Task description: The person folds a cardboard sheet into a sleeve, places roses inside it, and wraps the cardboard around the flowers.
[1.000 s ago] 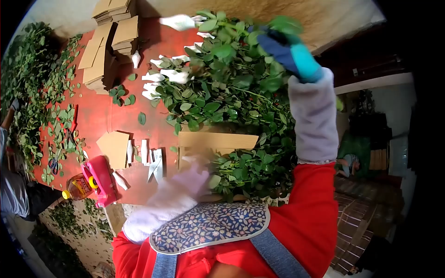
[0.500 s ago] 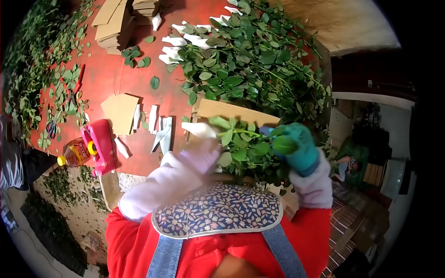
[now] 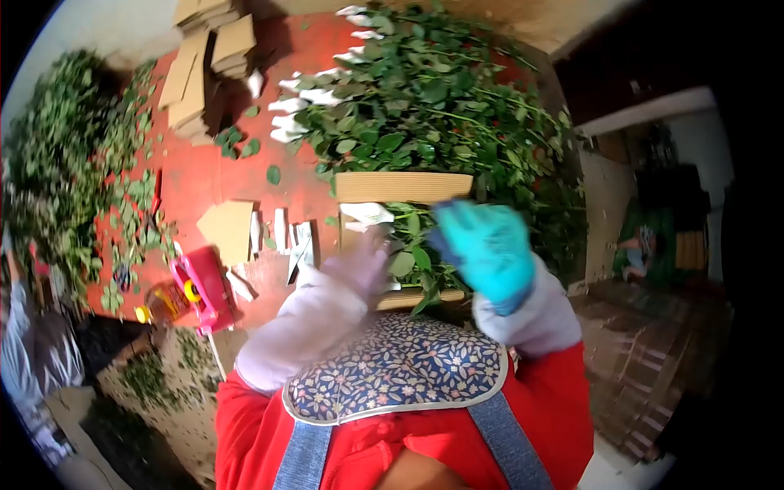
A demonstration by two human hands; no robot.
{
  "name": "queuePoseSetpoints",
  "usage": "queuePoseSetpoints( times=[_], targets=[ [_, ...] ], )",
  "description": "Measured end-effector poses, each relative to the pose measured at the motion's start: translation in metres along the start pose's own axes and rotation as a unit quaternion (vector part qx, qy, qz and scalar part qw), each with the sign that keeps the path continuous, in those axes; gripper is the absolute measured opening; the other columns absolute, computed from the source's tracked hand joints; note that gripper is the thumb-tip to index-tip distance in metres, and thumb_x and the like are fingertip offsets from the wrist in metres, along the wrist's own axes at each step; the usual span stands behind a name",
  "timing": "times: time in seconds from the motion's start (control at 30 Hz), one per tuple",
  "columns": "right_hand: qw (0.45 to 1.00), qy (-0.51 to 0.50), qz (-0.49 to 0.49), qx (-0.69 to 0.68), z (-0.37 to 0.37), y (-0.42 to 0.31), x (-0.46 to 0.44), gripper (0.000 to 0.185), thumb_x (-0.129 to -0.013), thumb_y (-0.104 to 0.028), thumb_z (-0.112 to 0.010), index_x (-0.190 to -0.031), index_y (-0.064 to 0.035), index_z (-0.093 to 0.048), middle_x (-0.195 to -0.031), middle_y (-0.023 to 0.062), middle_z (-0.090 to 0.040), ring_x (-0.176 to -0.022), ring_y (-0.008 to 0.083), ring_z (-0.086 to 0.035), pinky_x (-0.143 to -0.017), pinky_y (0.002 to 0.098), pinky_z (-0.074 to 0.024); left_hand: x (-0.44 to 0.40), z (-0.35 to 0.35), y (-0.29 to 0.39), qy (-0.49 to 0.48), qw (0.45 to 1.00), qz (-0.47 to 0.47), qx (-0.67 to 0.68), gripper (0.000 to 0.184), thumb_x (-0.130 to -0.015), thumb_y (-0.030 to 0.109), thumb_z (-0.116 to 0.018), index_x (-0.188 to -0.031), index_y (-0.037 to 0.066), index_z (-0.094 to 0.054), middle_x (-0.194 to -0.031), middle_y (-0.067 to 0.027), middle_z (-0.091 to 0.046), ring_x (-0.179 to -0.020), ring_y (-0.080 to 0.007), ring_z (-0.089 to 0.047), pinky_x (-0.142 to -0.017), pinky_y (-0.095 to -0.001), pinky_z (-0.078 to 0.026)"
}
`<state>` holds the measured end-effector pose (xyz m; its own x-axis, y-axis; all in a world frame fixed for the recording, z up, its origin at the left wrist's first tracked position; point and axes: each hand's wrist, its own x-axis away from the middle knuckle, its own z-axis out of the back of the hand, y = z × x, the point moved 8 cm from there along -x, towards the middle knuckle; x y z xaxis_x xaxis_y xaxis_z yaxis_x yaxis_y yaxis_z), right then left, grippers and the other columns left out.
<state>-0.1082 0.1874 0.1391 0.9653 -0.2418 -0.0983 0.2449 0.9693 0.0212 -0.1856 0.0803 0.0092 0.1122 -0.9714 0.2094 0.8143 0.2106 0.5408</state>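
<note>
My left hand (image 3: 367, 261), smeared by motion, is beside the white-wrapped flower heads (image 3: 366, 214) at the left end of an open cardboard box. Its fingers cannot be made out. A teal glove with dark blue fingers covers my right hand (image 3: 490, 249), which lies over the leafy stems in the box with its fingers stretched to the left. Green rose stems (image 3: 416, 253) fill the space between both hands. The box shows its corrugated far flap (image 3: 404, 187) and a near edge (image 3: 420, 299) by my apron.
A large pile of wrapped leafy stems (image 3: 441, 106) covers the back right. Stacked cardboard (image 3: 188, 86), white scissors (image 3: 300, 251), white sleeves (image 3: 280, 231), a pink tape dispenser (image 3: 204, 290) and a bottle (image 3: 167, 302) stand left. A person (image 3: 37, 343) is at far left.
The leafy stem between my hands has gone down into the box. My right hand has moved left and its fingers have straightened. The view has shifted slightly.
</note>
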Motion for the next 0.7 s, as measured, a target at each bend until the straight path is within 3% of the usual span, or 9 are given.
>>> queuePoseSetpoints(
  times=[0.1,0.13,0.23,0.3,0.43,0.5,0.6,0.63,0.7],
  targets=[
    [0.993,-0.008,0.009,-0.12,-0.098,-0.01,-0.006,0.025,-0.084,-0.02,-0.052,-0.107,-0.0136,-0.059,-0.088,0.009,-0.06,-0.074,0.0228,-0.062,-0.054,0.0335,-0.0472,-0.011,0.014,0.017,-0.02,0.999,-0.004,0.028,0.053,-0.077,0.022,-0.066,-0.126,0.014,-0.048,-0.137,-0.0186,-0.04,-0.088,-0.0364,-0.064,-0.066,-0.0418,-0.056],
    [0.991,-0.013,0.005,-0.135,-0.118,-0.01,-0.009,0.024,-0.084,-0.019,-0.052,-0.107,-0.0138,-0.059,-0.088,0.0092,-0.06,-0.074,0.0234,-0.062,-0.054,0.0343,-0.0474,-0.012,0.023,0.029,-0.019,0.999,-0.002,0.032,0.054,-0.077,0.019,-0.065,-0.128,0.016,-0.048,-0.138,-0.0184,-0.039,-0.097,-0.0385,-0.062,-0.075,-0.0428,-0.055],
    [0.99,-0.013,-0.001,-0.141,-0.146,-0.005,-0.017,0.023,-0.084,-0.018,-0.052,-0.106,-0.0145,-0.059,-0.088,0.0098,-0.06,-0.073,0.0253,-0.062,-0.056,0.0369,-0.0481,-0.009,0.039,0.064,0.091,0.972,-0.212,-0.034,0.055,-0.076,0.015,-0.067,-0.128,0.014,-0.048,-0.139,-0.0189,-0.039,-0.105,-0.0387,-0.058,-0.082,-0.0421,-0.053],
    [0.991,-0.01,-0.007,-0.135,-0.155,-0.002,-0.02,0.023,-0.083,-0.017,-0.052,-0.105,-0.015,-0.059,-0.088,0.0103,-0.06,-0.072,0.0266,-0.062,-0.057,0.0386,-0.0486,-0.007,0.038,0.069,0.111,0.962,-0.245,-0.05,0.056,-0.075,0.013,-0.069,-0.128,0.012,-0.048,-0.139,-0.0194,-0.038,-0.108,-0.0389,-0.057,-0.085,-0.042,-0.052],
    [0.989,0.008,-0.022,-0.148,-0.145,0.007,-0.013,0.022,-0.082,-0.016,-0.053,-0.104,-0.0162,-0.06,-0.089,0.0108,-0.061,-0.072,0.0286,-0.063,-0.06,0.0412,-0.0496,-0.005,0.037,0.062,0.099,0.968,-0.231,0.012,0.057,-0.075,0.011,-0.07,-0.128,0.011,-0.048,-0.137,-0.0214,-0.039,-0.113,-0.0396,-0.053,-0.089,-0.0428,-0.05],
    [0.981,-0.007,-0.022,-0.192,-0.121,0.011,-0.008,0.023,-0.082,-0.016,-0.055,-0.103,-0.0175,-0.061,-0.09,0.0101,-0.062,-0.074,0.0289,-0.063,-0.064,0.0414,-0.0507,-0.013,0.033,0.054,0.008,0.99,-0.138,0.004,0.054,-0.076,0.01,-0.068,-0.126,0.01,-0.049,-0.13,-0.0206,-0.042,-0.113,-0.0393,-0.051,-0.091,-0.0429,-0.048],
    [0.934,0.125,-0.028,-0.333,-0.125,0.016,0.001,0.025,-0.077,-0.021,-0.064,-0.101,-0.0135,-0.064,-0.078,0.0071,-0.064,-0.072,0.0277,-0.065,-0.06,0.0412,-0.0511,-0.004,0.017,0.02,0.053,0.989,-0.137,-0.003,0.047,-0.076,0.008,-0.066,-0.12,0.007,-0.051,-0.121,-0.0176,-0.047,-0.109,-0.0374,-0.052,-0.091,-0.0414,-0.047],
    [0.952,0.046,-0.033,-0.3,-0.136,0.015,-0.003,0.025,-0.076,-0.019,-0.065,-0.1,-0.0128,-0.064,-0.079,0.0089,-0.064,-0.074,0.0291,-0.063,-0.062,0.0417,-0.049,-0.001,0.013,0.006,0.07,0.991,-0.111,0.008,0.045,-0.076,0.007,-0.065,-0.118,0.005,-0.052,-0.118,-0.0166,-0.049,-0.108,-0.0367,-0.052,-0.091,-0.041,-0.046],
    [0.959,0.074,-0.029,-0.27,-0.118,0.015,-0.002,0.025,-0.078,-0.018,-0.063,-0.103,-0.0162,-0.06,-0.085,0.0079,-0.063,-0.079,0.03,-0.063,-0.067,0.042,-0.0491,0.002,0.022,-0.013,0.086,0.992,-0.019,0.089,0.043,-0.072,0.001,-0.067,-0.112,0.005,-0.052,-0.114,-0.0157,-0.05,-0.1,-0.0346,-0.055,-0.084,-0.0387,-0.048]
  ],
)
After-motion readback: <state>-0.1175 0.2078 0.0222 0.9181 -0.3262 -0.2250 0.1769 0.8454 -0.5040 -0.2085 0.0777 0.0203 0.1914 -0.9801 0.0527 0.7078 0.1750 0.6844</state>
